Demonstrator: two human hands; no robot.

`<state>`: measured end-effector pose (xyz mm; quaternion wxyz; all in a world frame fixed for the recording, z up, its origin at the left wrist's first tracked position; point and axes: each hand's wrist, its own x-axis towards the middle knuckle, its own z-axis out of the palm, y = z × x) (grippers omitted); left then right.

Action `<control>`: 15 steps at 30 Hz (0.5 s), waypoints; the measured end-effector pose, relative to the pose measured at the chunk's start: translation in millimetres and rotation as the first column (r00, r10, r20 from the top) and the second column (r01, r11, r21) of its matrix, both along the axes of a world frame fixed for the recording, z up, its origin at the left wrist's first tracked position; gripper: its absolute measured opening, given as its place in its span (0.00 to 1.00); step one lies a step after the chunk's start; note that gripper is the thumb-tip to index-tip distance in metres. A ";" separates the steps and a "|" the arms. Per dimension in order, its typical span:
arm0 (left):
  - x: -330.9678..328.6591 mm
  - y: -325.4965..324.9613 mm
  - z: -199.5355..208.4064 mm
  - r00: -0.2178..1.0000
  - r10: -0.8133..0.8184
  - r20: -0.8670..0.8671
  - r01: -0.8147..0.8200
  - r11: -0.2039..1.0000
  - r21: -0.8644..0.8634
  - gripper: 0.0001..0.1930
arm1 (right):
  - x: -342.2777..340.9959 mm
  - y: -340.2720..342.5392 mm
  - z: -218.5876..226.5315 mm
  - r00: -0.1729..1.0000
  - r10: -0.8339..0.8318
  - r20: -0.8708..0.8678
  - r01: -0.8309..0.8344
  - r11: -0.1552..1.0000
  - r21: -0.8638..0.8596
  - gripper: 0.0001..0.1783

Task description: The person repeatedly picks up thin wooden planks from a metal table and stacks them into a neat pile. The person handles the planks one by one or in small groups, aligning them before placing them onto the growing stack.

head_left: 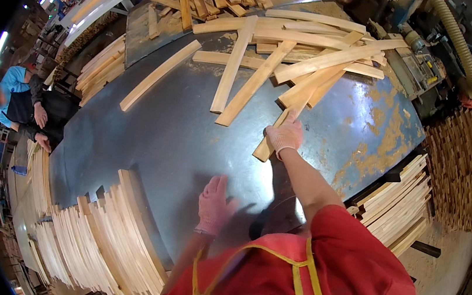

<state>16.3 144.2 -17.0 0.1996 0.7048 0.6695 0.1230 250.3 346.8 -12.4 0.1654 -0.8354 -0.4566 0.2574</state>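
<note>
My right hand [284, 137], in a pale pink work glove, is closed round the near end of a wooden slat [267, 146]. The slat's far part runs up to the heap of loose slats [319, 48] on the dark metal table [189, 142]. My left hand [215, 205], gloved in pink too, is raised near the table's front edge with its fingers stretched out and nothing in it. Left of it stands a close row of pale slats [101, 237] along the table's edge.
A separate slat [159, 75] lies left of the heap. Sawdust [382, 136] covers the table's right side. More slats [397, 205] are stacked at the right, before a tall wood stack [469, 164]. A ribbed hose [460, 45] hangs far right. Another person [16, 91] works at the left.
</note>
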 end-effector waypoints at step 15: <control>-31.8 -34.1 -14.0 0.910 0.114 -0.398 -0.223 0.945 -0.238 0.53 | -28.4 -26.3 29.3 0.621 0.763 -0.179 -0.731 0.646 0.221 0.27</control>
